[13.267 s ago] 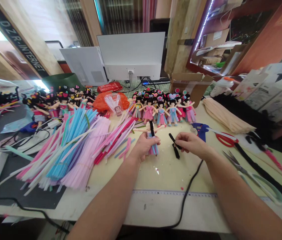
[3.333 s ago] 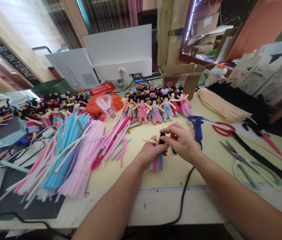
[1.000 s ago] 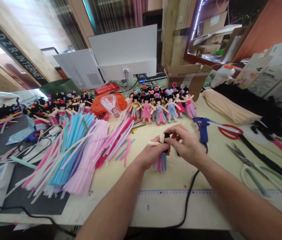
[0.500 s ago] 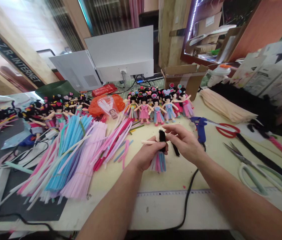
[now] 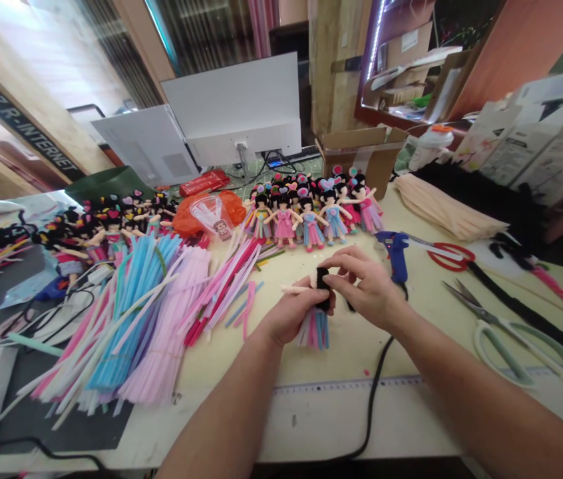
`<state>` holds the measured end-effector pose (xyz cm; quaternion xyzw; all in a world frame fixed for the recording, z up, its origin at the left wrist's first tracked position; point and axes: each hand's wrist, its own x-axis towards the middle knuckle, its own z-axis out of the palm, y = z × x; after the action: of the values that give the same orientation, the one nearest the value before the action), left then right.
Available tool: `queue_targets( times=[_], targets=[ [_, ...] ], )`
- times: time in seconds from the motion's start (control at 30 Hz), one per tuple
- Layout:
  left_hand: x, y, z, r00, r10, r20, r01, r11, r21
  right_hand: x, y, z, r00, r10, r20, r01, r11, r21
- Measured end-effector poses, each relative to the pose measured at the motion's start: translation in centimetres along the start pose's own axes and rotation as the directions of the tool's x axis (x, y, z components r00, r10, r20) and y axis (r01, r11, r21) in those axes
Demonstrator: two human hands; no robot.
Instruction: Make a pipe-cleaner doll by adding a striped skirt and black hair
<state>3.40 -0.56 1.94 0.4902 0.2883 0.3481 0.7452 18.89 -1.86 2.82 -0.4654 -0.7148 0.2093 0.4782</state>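
A pipe-cleaner doll (image 5: 315, 329) with a pink, blue and white striped skirt is gripped by my left hand (image 5: 294, 311). Its black hair piece (image 5: 322, 278) stands up above my left thumb, and a cream arm sticks out to the left. My right hand (image 5: 361, 283) has its thumb and fingertips closed at the black hair. Under the right palm shows the end of a black fuzzy strip (image 5: 350, 305), partly hidden. Finished dolls (image 5: 284, 223) with black hair and colourful dresses stand in a group behind my hands.
Bundles of blue (image 5: 129, 299) and pale pink pipe cleaners (image 5: 169, 332) lie to the left. On the right are a blue glue gun (image 5: 396, 256), red-handled scissors (image 5: 448, 256) and larger open scissors (image 5: 506, 332). A black cable (image 5: 374, 399) crosses the ruler edge. A cardboard box (image 5: 359, 156) stands behind.
My right fingers have come in from beside the doll's head onto the black hair. The left hand keeps its hold on the doll. The view has shifted slightly.
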Motion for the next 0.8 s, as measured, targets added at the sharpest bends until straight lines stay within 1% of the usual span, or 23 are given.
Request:
queue_targets(
  times=[0.1,0.23,0.4,0.5,0.6,0.7,0.8],
  targets=[
    [-0.03,-0.03,-0.02,1.0,-0.016,-0.013,0.016,1.0,-0.003,-0.02,0.01,0.08,1.0,-0.002,0.028,0.002,1.0,-0.01],
    [-0.1,0.14,0.17,0.999,-0.031,-0.02,0.032,0.999,0.026,-0.09,0.11,0.42,0.999,-0.003,0.034,0.004,1.0,-0.002],
    [-0.07,0.12,0.27,0.999,-0.047,-0.026,0.047,0.999,0.011,-0.13,0.32,0.69,0.999,0.013,0.052,-0.014,1.0,0.027],
    [0.0,-0.05,0.04,0.999,-0.034,-0.042,0.034,0.999,-0.008,-0.09,0.31,0.69,0.999,0.033,0.039,-0.035,0.998,0.061],
    [0.03,-0.11,-0.29,0.999,0.003,-0.053,-0.005,0.999,-0.042,-0.04,0.2,0.6,0.999,0.05,0.001,-0.05,0.995,0.092],
    [0.0,-0.05,-0.45,0.999,0.021,-0.031,-0.023,0.999,-0.045,-0.03,0.06,0.48,0.999,0.039,-0.022,-0.037,0.995,0.092],
    [-0.03,0.0,-0.4,1.0,0.011,-0.008,-0.011,0.999,-0.049,-0.02,-0.02,0.36,1.0,0.012,-0.002,-0.012,0.998,0.063]
  ],
)
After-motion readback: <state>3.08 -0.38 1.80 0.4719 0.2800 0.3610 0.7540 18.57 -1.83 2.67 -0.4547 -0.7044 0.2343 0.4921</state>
